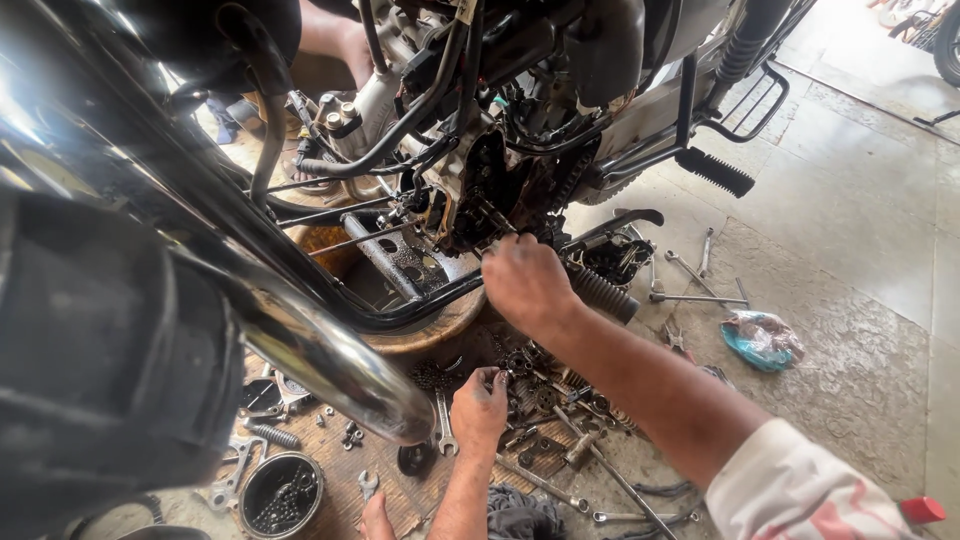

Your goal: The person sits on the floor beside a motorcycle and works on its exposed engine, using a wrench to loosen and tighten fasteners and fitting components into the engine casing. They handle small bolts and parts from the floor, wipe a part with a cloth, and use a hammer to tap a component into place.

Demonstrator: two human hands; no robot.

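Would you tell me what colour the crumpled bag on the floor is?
Blue with clear plastic, the crumpled bag, head view.

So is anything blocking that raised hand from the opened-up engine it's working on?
Nothing visible does. The right hand is already at the open engine case, fingers against its lower edge, above the black frame tube. The left hand is lower, among loose parts on the floor.

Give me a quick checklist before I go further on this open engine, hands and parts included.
1. Right hand at the open engine: ok, fingers on it.
2. Tool in right hand: cannot tell, hidden by the fist.
3. Left hand gripping a small part: ok, pinched at the fingertips; which part, cannot tell.
4. Loose parts on the floor sorted: not ok, scattered.
5. Wrenches within reach: ok, lying on the floor to the right.
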